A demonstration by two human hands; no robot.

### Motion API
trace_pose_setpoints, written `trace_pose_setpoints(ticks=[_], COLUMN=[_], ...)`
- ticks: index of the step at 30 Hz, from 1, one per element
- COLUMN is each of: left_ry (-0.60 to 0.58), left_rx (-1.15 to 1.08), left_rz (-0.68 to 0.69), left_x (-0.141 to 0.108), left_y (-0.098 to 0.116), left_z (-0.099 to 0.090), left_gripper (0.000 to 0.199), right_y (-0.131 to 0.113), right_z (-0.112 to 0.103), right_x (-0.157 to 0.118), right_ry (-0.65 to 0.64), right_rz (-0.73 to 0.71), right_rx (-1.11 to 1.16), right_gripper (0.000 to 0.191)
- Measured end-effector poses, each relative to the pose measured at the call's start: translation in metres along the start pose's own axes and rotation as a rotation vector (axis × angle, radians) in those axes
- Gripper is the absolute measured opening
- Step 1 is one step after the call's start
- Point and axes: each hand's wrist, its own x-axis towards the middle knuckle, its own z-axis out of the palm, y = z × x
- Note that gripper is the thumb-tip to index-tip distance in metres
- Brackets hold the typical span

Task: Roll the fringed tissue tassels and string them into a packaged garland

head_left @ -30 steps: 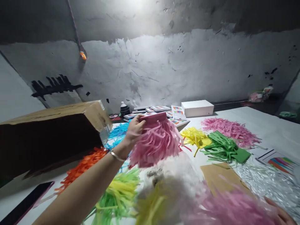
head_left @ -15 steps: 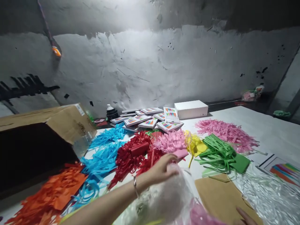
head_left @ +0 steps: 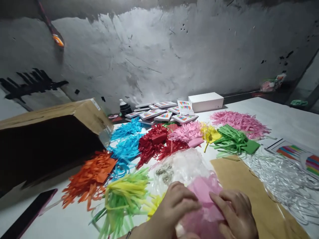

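At the front of the table both my hands are on a bundle of pink tissue paper (head_left: 203,192). My left hand (head_left: 175,207) holds its left side with curled fingers. Along the opposite edge, the fingers of my right hand (head_left: 236,212) close on the paper, and the fingertips are partly hidden. Just beyond lies a crumpled clear plastic bag (head_left: 189,162) with something greyish inside. Left of my left hand are a yellow-and-green tissue tassel bundle (head_left: 127,196) and a yellow piece (head_left: 156,204).
Orange (head_left: 92,176), blue (head_left: 127,146), red (head_left: 154,142) and green tassels (head_left: 231,139) surround the work spot. A cardboard box (head_left: 92,116) and a phone-like dark slab (head_left: 30,212) are left. Brown paper (head_left: 231,169) and white cord (head_left: 276,179) lie right; printed boxes (head_left: 163,116) sit behind.
My left hand has drawn back from the plastic bag near the pink tassels to the pink tissue paper. My right hand has come in from the lower right. The view has tilted down.
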Motion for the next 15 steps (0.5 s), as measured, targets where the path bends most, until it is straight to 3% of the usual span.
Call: trace_pose_setpoints(ticks=[3, 7, 10, 13, 15], left_ry=[0.033, -0.109, -0.043, 0.112, 0.129], left_rx=[-0.156, -0.662, -1.104, -1.271, -1.358], left_rz=[-0.425, -0.852, -1.019, -1.101, -1.115], left_x=[-0.011, -0.008, -0.007, -0.012, -0.019], left_y=[0.004, 0.007, 0.015, 0.027, 0.033], left_z=[-0.009, -0.014, -0.015, -0.013, -0.007], left_gripper=[0.063, 0.055, 0.047, 0.041, 0.048], right_y=[-0.020, -0.039, -0.044, -0.046, -0.048], right_z=[-0.010, -0.014, -0.010, -0.007, -0.008], right_x=[-0.001, -0.003, -0.007, -0.012, -0.012], right_ry=[0.020, 0.021, 0.032, 0.012, 0.033], right_rz=[-0.115, -0.256, -0.129, -0.017, 0.006], right_rx=[0.044, 0.115, 0.217, 0.218, 0.148], right_gripper=[0.048, 0.047, 0.052, 0.060, 0.065])
